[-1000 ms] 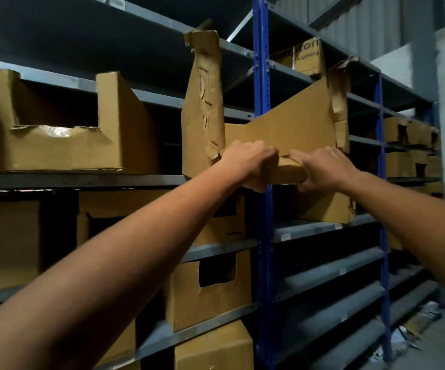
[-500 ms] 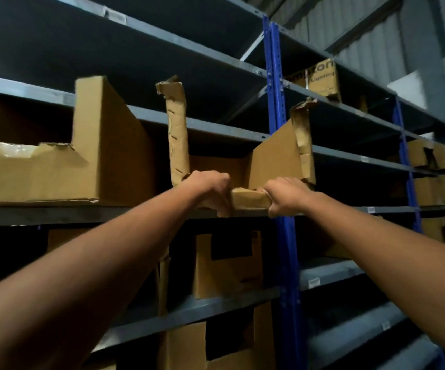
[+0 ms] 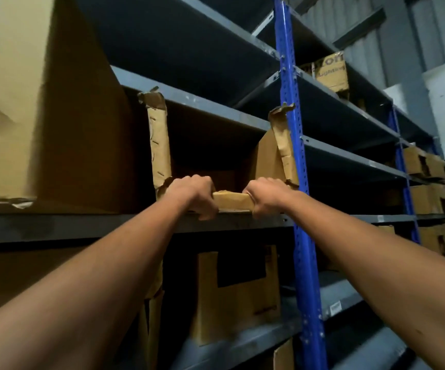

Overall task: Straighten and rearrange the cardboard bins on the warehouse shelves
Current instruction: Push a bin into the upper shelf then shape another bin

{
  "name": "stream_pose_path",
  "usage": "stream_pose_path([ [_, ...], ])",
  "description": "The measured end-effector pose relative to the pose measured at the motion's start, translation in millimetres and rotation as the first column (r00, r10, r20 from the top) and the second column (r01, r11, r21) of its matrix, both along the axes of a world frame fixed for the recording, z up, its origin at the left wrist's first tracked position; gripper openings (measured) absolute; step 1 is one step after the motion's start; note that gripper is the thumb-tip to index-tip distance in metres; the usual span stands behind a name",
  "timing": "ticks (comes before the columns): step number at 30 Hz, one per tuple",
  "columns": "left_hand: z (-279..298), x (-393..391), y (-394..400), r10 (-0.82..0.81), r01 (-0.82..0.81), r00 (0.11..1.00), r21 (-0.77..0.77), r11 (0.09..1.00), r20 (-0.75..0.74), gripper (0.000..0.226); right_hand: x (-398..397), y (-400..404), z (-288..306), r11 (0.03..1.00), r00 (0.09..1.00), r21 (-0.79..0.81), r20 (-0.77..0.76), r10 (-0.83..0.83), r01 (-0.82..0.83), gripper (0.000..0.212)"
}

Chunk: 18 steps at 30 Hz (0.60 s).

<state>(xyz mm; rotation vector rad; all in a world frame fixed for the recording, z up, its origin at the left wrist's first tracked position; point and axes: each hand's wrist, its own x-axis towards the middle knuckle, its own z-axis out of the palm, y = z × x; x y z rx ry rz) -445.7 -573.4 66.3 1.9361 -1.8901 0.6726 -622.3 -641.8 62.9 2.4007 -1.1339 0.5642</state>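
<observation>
**A:** What worries you here?

**B:** The cardboard bin (image 3: 265, 158) in the middle of the frame is worn. Its two front corner flaps are torn and curl outward, the left one just under the shelf above, the right one against the blue upright (image 3: 294, 166). I judge that a hard shove could catch either flap on the steel and rip it further, or crumple the low front lip.

**A:** And the grip?

**B:** Both hands clamp that lip. The left hand (image 3: 193, 194) has its fingers curled over the top edge with the thumb below; the right hand (image 3: 265, 194) does the same just beside it. Only a short strip of cardboard shows between them. With both so close to the centre, an uneven push could skew the bin, and its right wall already sits tight against the upright.

**A:** Where is the bin relative to the hands?

**B:** Directly beyond them, reaching back into the dark bay. Its base rests on the grey shelf (image 3: 82, 227), its front edge about level with the shelf's front rail, and the thumbs hang over that rail.

**A:** Neighbours?

**B:** A larger bin (image 3: 56, 116) stands at the left of the frame, near but apart. I cannot tell how much room lies behind.
</observation>
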Motion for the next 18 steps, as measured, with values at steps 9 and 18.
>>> stream_pose_path([
  [9, 1.7, 17.3, -26.3, -0.004, 0.004, 0.999, 0.001, 1.000, 0.044, 0.061, 10.4, -24.5, 6.1, 0.997, 0.999, 0.063, -0.029, 0.046, -0.044, 0.048],
  [18, -6.3, 18.9, -26.2, 0.035, -0.025, 0.988, -0.067, 0.997, 0.148, 0.058, 2.4, -15.9, 1.1, 0.988, 0.980, 0.078, 0.157, 0.121, -0.135, 0.044],
])
